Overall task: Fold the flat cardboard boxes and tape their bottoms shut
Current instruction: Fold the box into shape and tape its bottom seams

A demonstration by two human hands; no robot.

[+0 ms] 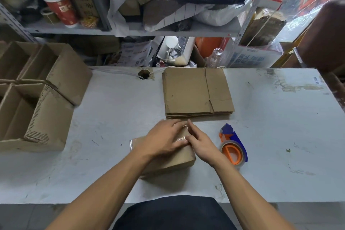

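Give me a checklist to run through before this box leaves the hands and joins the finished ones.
1. Tape strip laid across the box bottom: ok.
2. Both hands pressing it flat, left hand, right hand: ok.
3. Tape ends stuck down the box sides: cannot tell, hidden.
4. Tape dispenser set down within right-hand reach: ok.
5. Flat cardboard stack ready beyond the box: ok.
6. Room beside the finished boxes at left: ok.

Bare forearms with no sleeves showing, and a dark black garment (173,213) over the torso.
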